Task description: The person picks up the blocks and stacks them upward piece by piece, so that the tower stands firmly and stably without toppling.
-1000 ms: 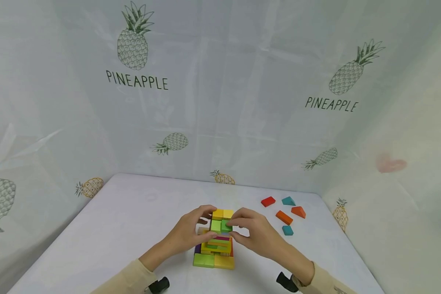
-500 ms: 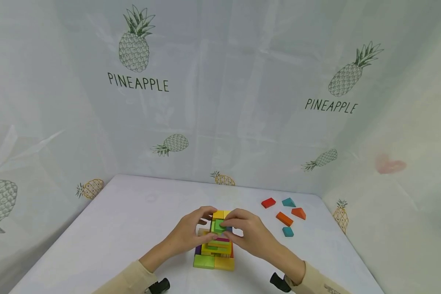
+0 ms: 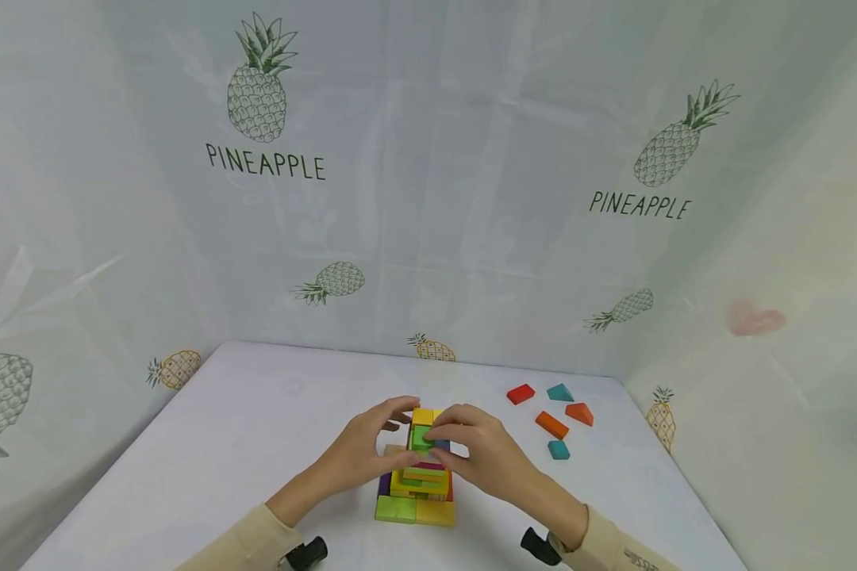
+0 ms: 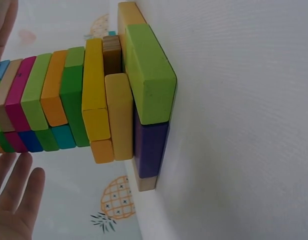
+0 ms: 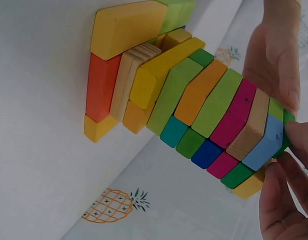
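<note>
A tall stack of coloured wooden blocks (image 3: 436,512) stands in front of me, two blocks wide at the front of its base. At its top, my right hand (image 3: 489,454) pinches a small green block (image 5: 287,134) between thumb and fingers. The green block sits close over the top layer, beside a light blue block (image 5: 266,145). My left hand (image 3: 350,452) reaches around the stack's left side, thumb at the front and fingers behind. Its extended fingers (image 4: 31,195) lie beside the upper blocks. Two yellow blocks (image 3: 423,416) show at the back of the top, partly covered by the right hand.
Several loose blocks lie on the white table (image 3: 286,412) at the back right: a red one (image 3: 520,394), an orange one (image 3: 552,426), an orange-red one (image 3: 580,413), a teal triangle (image 3: 560,392) and a small teal piece (image 3: 559,450). A pineapple-print curtain surrounds the table.
My right hand has shifted left with the green block, from the right side of the stack's top onto the left side, exposing a blue block there. My left hand has barely moved.
</note>
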The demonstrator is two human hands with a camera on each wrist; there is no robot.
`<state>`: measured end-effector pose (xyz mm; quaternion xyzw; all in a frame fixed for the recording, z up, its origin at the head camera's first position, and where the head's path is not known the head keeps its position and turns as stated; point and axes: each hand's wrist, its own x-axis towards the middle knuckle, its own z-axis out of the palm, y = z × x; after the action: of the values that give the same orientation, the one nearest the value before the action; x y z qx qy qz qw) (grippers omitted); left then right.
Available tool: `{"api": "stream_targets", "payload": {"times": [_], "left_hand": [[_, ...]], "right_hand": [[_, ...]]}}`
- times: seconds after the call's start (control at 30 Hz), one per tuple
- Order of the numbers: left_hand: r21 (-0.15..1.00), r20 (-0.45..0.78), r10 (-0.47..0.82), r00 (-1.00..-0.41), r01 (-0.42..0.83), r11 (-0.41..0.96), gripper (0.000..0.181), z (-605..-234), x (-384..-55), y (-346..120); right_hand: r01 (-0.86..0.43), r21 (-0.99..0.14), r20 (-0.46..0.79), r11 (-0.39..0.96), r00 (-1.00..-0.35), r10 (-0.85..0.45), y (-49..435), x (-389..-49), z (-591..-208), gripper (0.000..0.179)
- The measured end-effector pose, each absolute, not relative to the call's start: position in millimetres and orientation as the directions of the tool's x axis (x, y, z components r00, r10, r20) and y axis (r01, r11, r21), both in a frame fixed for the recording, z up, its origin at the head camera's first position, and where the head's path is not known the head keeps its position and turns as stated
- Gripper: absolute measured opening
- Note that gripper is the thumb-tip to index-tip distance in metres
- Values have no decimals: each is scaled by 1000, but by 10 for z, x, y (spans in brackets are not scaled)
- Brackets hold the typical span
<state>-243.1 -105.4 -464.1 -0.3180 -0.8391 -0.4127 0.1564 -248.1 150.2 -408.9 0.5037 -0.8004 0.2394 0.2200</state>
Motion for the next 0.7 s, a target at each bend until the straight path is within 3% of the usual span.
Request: {"api": "stream_targets", "payload": {"times": [0.47, 0.7], "left_hand": [[591, 541, 424, -726, 687, 423, 67, -4609, -2445, -1045], [610, 518, 417, -747, 664, 432, 63, -4630, -2463, -1035]], "right_hand": [[-907, -127, 607, 402, -392, -692, 1478, -2485, -4096, 19], [-909, -152, 610, 388, -395, -687, 1557, -2478, -4072, 22]]}}
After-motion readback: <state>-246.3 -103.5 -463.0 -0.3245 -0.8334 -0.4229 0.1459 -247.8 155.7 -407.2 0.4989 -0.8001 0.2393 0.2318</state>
